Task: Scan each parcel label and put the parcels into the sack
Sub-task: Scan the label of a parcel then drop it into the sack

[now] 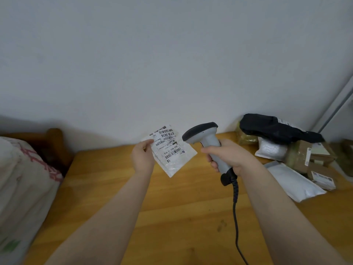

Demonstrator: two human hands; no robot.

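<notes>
My left hand (pixel 142 157) pinches the left edge of a flat white parcel (pixel 172 160) and holds it up above the wooden table (pixel 172 217). Its printed label (pixel 167 143) with barcodes faces me. My right hand (pixel 228 156) grips the handle of a grey barcode scanner (pixel 205 138) with a black head, which points left toward the label. The scanner's black cable (pixel 235 213) hangs down over the table. A woven sack (pixel 24 180) with red print lies at the left.
A pile of parcels sits at the table's right end: a black bag (pixel 275 128), white mailers (pixel 294 181), brown cardboard boxes (pixel 313 159). A wooden post (pixel 55 138) stands behind the sack. A plain wall rises behind the table.
</notes>
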